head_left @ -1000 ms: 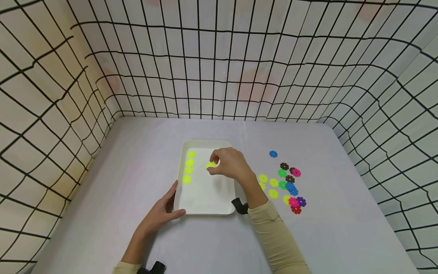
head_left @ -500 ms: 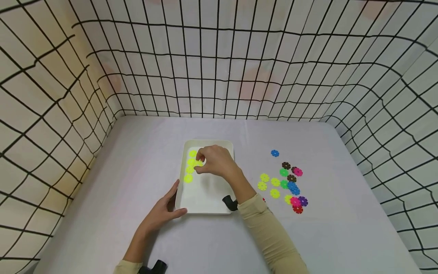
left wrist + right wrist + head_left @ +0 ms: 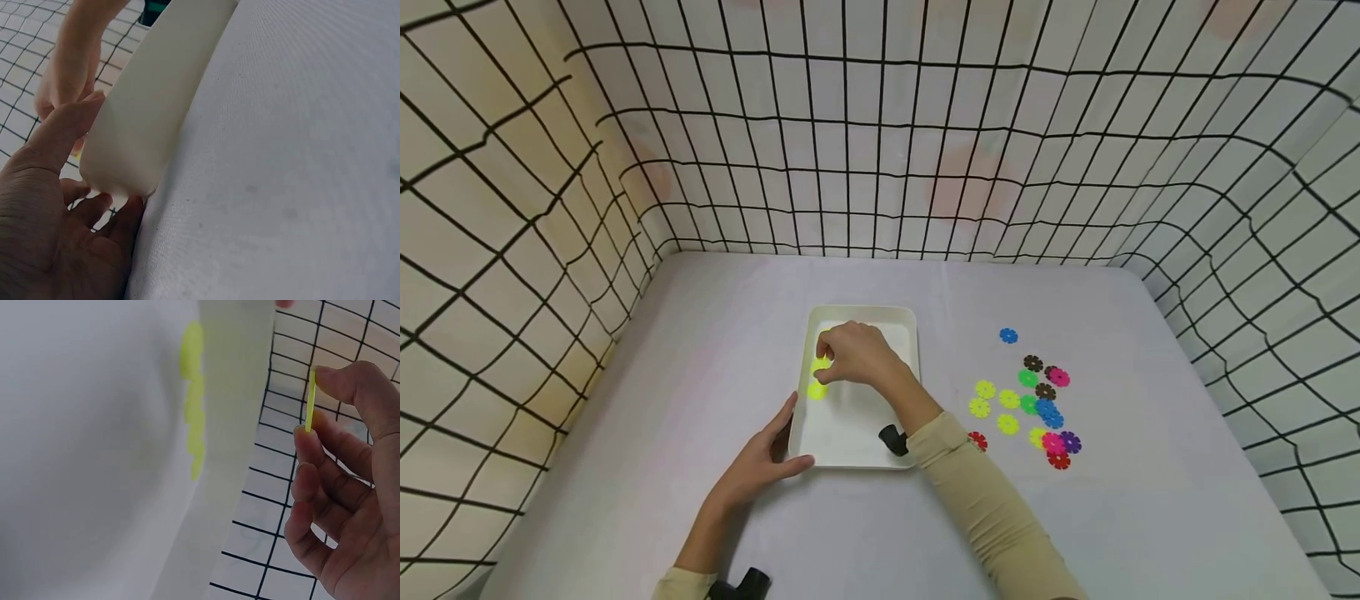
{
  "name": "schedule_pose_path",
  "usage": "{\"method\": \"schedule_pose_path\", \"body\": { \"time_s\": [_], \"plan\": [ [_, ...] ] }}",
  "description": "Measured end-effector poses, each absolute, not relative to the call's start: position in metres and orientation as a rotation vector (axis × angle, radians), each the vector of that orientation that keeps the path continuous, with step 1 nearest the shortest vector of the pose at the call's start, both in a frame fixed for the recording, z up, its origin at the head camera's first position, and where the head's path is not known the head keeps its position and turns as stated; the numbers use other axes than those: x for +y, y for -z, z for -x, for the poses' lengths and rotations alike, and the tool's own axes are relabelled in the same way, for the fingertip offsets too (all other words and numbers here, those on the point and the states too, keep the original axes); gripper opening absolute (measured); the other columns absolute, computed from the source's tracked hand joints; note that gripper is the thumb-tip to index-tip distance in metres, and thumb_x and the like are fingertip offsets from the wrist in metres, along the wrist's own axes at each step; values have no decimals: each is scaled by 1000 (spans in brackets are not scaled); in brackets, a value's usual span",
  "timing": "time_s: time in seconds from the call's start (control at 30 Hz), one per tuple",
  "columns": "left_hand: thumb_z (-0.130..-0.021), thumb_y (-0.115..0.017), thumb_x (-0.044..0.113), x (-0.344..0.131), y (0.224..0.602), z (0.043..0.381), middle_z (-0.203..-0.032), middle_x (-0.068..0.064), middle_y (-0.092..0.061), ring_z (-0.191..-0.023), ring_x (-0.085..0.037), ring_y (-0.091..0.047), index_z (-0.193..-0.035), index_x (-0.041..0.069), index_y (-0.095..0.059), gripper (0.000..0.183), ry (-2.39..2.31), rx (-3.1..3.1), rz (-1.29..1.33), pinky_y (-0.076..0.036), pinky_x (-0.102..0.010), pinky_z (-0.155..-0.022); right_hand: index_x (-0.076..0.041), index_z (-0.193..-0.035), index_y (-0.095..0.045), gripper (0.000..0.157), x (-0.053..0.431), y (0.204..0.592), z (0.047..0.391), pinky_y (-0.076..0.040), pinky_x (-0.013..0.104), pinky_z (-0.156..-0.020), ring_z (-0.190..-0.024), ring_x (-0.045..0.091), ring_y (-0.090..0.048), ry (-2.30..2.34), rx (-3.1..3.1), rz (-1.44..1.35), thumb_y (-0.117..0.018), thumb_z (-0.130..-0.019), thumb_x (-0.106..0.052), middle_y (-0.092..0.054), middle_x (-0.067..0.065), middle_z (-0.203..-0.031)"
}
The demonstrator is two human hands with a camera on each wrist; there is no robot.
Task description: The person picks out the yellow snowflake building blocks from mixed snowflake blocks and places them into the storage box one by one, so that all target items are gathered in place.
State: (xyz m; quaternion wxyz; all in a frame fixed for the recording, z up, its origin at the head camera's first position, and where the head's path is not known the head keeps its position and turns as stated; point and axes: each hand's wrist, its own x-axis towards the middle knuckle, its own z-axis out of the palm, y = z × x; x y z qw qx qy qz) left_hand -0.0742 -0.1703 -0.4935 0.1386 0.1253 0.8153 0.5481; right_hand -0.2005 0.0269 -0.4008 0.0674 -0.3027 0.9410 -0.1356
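Note:
My right hand (image 3: 861, 357) is over the left part of the white tray (image 3: 857, 432). In the right wrist view its thumb and fingertips pinch a thin yellow notched disc (image 3: 310, 402), seen edge-on and held off the tray floor. Below it in the tray lies a row of yellow discs (image 3: 817, 390), partly covered by the hand in the head view. The left hand (image 3: 758, 465) grips the tray's near left corner. Its thumb lies at the rim and its fingers bend against the outer wall, as the left wrist view shows.
Right of the tray, several loose discs lie scattered: yellow (image 3: 1008, 424), green (image 3: 1028, 377), blue (image 3: 1008, 335), brown (image 3: 1033, 362), pink (image 3: 1054, 442), purple (image 3: 1071, 442) and red (image 3: 1058, 461). A black wire grid (image 3: 880, 129) encloses the table's back and sides.
My right hand has moved left across the tray with the yellow disc, to above the row there. The left hand keeps its grip on the corner.

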Motion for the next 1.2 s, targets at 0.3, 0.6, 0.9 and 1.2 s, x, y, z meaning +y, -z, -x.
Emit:
{"method": "schedule_pose_path", "body": {
  "time_s": [0.3,0.6,0.9,1.2],
  "plan": [
    [-86,-76,27,-174,494,77,-164,-11,-15,-147,-35,-27,-158,22,-9,99,-1599,2334,-382,-36,-42,-111,-19,-94,-73,24,18,421,199,-45,21,-66,-75,5,-56,392,2734,1003,-78,-78,-35,-64,-9,-81],
    [-86,-75,26,-177,494,74,-164,-10,-12,-147,-36,-26,-158,21,-9,98,-1641,2289,-443,-32,-9,-102,-20,-95,-72,24,8,439,191,-45,21,-65,-74,5,-56,261,2637,1062,-79,-77,-34,-64,-11,-81],
    [-87,-74,24,-174,492,77,-164,-12,-12,-147,-36,-25,-158,18,-10,96,-1607,2316,-436,-33,-46,-112,-21,-96,-74,25,6,446,191,-46,23,-65,-74,7,-57,184,2628,1085,-79,-76,-35,-65,-13,-81],
    [-85,-76,26,-175,492,76,-164,-10,-14,-147,-35,-25,-158,19,-11,97,-1596,2329,-414,-31,-48,-112,-23,-91,-74,21,6,446,189,-45,23,-63,-72,5,-57,175,2623,1104,-79,-76,-36,-64,-14,-77]
  ]
}}
